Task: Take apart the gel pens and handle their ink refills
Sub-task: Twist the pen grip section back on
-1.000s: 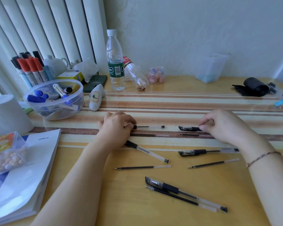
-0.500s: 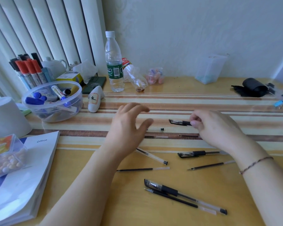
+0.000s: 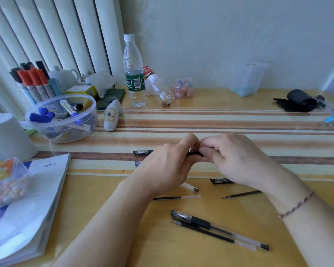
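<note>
Loose refills (image 3: 176,197) and pens (image 3: 219,229) lie near on the table (image 3: 239,120); both hands, left (image 3: 167,166) and right (image 3: 237,158), pinch one black pen piece (image 3: 195,154).

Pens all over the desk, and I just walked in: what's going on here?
A person is taking gel pens apart. Both hands meet over the striped mat: the left hand and right hand pinch a small black pen piece between their fingers. Loose ink refills lie on the desk, and one assembled pen rests nearest the camera beside another refill.
</note>
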Demonstrator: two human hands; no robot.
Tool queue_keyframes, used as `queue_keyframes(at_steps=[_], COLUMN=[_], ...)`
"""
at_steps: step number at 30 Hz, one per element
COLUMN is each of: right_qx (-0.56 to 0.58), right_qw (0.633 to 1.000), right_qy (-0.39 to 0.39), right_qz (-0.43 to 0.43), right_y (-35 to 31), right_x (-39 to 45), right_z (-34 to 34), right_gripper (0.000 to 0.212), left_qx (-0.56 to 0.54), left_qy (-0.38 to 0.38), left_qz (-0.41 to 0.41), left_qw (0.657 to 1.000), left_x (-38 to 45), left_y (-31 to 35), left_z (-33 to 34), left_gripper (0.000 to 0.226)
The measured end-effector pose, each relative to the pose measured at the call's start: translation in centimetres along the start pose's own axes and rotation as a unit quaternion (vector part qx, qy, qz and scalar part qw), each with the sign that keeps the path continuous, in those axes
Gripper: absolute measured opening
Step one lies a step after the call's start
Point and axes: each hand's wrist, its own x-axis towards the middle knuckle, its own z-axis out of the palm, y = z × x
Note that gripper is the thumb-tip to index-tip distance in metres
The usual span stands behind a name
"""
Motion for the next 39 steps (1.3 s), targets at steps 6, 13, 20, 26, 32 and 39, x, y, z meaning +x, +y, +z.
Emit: queue_keyframes(at_steps=[6, 13, 20, 26, 32, 39], right_qx=[-0.004, 0.016, -0.018, 0.009, 0.028, 0.054], right_qw=[1.000, 0.999, 0.998, 0.999, 0.999, 0.987], right_qy=[-0.003, 0.003, 0.031, 0.027, 0.041, 0.145], right_qz=[-0.026, -0.042, -0.044, -0.028, -0.022, -0.030], right_y=[0.0, 0.0, 0.8, 1.3, 1.7, 0.9], right_x=[0.0, 0.1, 0.0, -0.1, 0.0, -0.1], right_z=[0.2, 0.5, 0.2, -0.1, 0.2, 0.7], right_gripper=[0.036, 0.025, 0.018, 0.022, 0.022, 0.016], left_qx=[0.003, 0.006, 0.024, 0.067, 0.045, 0.012], left_qy=[-0.016, -0.007, 0.022, 0.072, 0.074, 0.074], left_qz=[-0.015, -0.043, -0.081, -0.047, -0.053, -0.078], left_qw=[1.000, 0.999, 0.996, 0.994, 0.995, 0.994], left_x=[0.0, -0.1, -0.3, -0.5, -0.3, -0.1], left_y=[-0.3, -0.1, -0.8, -0.9, -0.5, -0.6], left_z=[-0.4, -0.8, -0.9, -0.8, -1.1, -1.1], left_gripper=[0.012, 0.012, 0.026, 0.021, 0.012, 0.013])
